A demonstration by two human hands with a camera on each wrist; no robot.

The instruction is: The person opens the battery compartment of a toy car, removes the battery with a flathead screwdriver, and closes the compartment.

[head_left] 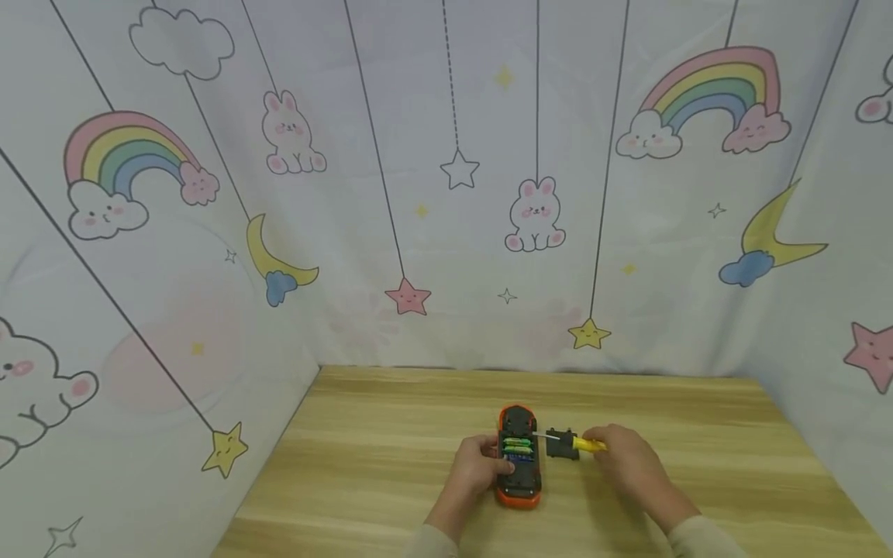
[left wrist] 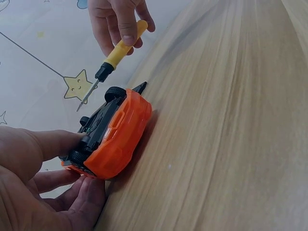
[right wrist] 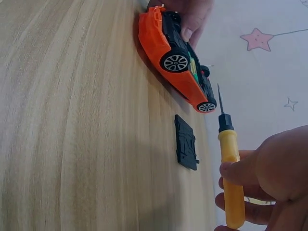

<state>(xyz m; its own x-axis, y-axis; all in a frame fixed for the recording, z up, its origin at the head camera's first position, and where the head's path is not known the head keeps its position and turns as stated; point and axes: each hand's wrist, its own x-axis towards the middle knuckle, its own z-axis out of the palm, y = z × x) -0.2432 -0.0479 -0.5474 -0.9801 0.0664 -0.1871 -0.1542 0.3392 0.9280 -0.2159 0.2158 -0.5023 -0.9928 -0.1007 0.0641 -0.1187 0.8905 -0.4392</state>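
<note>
An orange toy car (head_left: 518, 496) lies upside down on the table, its black underside up. Its battery compartment is uncovered and shows green batteries (head_left: 518, 446) and a blue one below them. My left hand (head_left: 477, 467) grips the car from the left, thumb on the underside. In my right hand (right wrist: 274, 175) is a screwdriver (right wrist: 231, 149) with a yellow handle, pinched between thumb and fingers. Its metal shaft (left wrist: 87, 96) points left, the tip above the car's right edge near the compartment. A black battery cover (right wrist: 185, 143) lies on the table right of the car, below the screwdriver.
The wood-grain table (head_left: 363, 434) carries the car and cover. Pale fabric walls (head_left: 460, 325) printed with stars, rabbits and rainbows rise along its back and both sides.
</note>
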